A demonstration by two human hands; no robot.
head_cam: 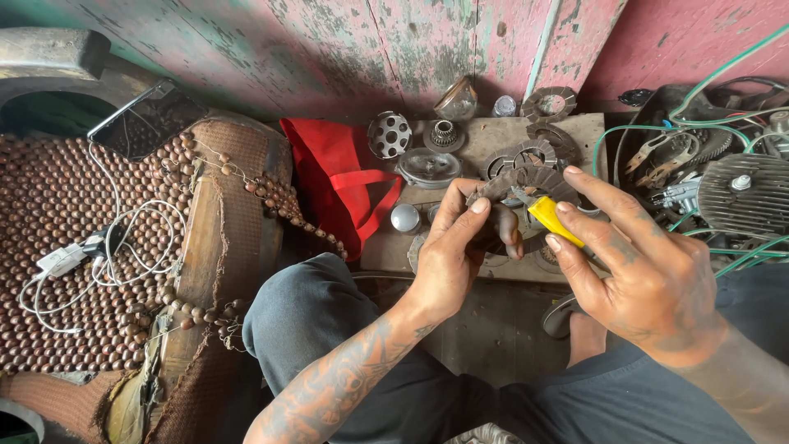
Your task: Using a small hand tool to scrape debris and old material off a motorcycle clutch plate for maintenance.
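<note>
My left hand (457, 251) grips a dark, toothed round metal disc (526, 182), holding it up in front of me. My right hand (637, 255) holds a yellow-handled tool (555, 219) with its metal tip pressed against the disc near the disc's lower edge. Both hands hover above a low wooden board (485, 140) strewn with metal parts. My knees in dark trousers (320, 308) sit below the hands.
On the board lie similar toothed discs (549, 104), a perforated round part (389, 134), a gear (445, 132) and a shiny cap (405, 218). A red bag (337, 177) lies left of it. A beaded seat mat (57, 247) carries a phone (148, 119) and white cable. Engine parts and green wires (723, 189) are at right.
</note>
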